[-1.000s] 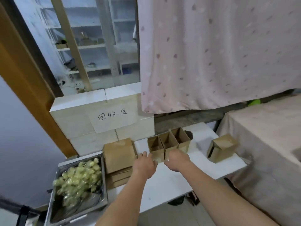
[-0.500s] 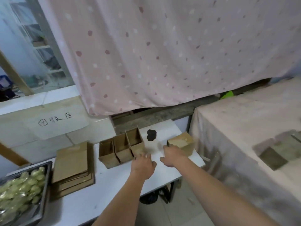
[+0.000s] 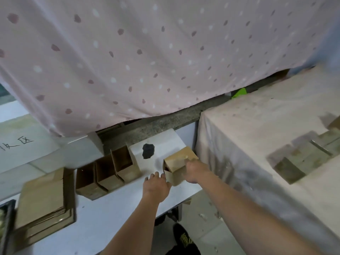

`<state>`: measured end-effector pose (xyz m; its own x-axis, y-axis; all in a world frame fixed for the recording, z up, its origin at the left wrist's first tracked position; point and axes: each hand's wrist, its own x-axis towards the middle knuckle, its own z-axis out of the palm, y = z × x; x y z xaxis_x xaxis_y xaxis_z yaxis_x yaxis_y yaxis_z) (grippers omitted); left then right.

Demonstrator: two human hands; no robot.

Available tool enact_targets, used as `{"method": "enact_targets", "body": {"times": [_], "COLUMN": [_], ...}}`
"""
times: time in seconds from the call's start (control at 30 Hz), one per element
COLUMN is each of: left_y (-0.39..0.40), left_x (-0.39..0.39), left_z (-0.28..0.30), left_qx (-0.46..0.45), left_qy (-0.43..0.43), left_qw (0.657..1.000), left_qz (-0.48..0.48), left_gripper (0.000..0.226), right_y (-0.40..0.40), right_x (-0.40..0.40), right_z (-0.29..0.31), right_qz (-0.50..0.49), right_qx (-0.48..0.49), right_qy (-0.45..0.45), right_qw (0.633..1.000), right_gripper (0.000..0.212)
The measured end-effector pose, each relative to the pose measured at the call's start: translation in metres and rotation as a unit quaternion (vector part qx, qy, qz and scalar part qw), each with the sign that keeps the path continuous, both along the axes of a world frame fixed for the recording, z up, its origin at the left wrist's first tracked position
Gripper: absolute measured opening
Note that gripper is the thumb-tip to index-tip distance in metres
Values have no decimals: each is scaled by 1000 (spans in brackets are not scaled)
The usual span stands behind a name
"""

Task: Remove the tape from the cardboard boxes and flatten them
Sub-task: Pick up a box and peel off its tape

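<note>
Both hands have moved from the row of three open boxes [image 3: 108,172] to the single cardboard box [image 3: 179,163] at the right end of the white worktop [image 3: 114,214]. Your right hand [image 3: 196,171] now lies over the box's right side with the fingers bent onto it; blur hides whether they actually grip. Your left hand [image 3: 156,184] rests flat on the worktop, fingers fairly straight, fingertips just touching the box's lower left corner and holding nothing. A second ago both hands hovered in front of the three open boxes; half a second ago they were partway across, short of the lone box. The shift suggests this box is next to be stripped of tape and flattened. The stack of flattened boxes [image 3: 44,203] lies near the worktop's left edge, which implies earlier boxes are done. No tape is discernible on the box at this resolution. A dark blot [image 3: 148,150] marks the worktop behind the box.
</note>
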<state>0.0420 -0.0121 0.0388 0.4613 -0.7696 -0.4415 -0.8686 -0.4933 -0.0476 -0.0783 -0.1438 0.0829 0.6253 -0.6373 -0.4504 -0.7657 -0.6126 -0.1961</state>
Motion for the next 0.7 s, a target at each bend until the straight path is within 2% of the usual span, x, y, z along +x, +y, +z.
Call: {"method": "enact_targets", "body": {"times": [0.13, 0.23, 0.33, 0.47, 0.53, 0.63, 0.7], "left_y": [-19, -34, -44, -52, -54, -59, -62], "left_x": [14, 19, 23, 30, 34, 32, 30], "left_z": [-10, -16, -23, -38, -46, -52, -54], "left_qx": [3, -4, -13, -20, -20, -26, -42], "left_qy": [20, 43, 75, 108, 114, 147, 183], "left_qw": [999, 996, 989, 977, 973, 963, 950], "left_qz": [45, 81, 126, 184, 199, 222, 249], "left_gripper": [53, 48, 44, 47, 49, 50, 50], "right_y": [-30, -47, -58, -64, -66, -66, -65], "right_x": [14, 29, 48, 67, 75, 80, 85], "right_z": [-7, -13, -20, -38, -47, -54, -56], "right_qz": [15, 53, 86, 126, 171, 228, 255], "right_qx": [9, 8, 7, 2, -19, -49, -83], "right_qy": [28, 48, 63, 116, 146, 200, 198], "right_qw": [999, 997, 994, 985, 974, 952, 943], "right_gripper": [46, 52, 68, 110, 123, 127, 120]}}
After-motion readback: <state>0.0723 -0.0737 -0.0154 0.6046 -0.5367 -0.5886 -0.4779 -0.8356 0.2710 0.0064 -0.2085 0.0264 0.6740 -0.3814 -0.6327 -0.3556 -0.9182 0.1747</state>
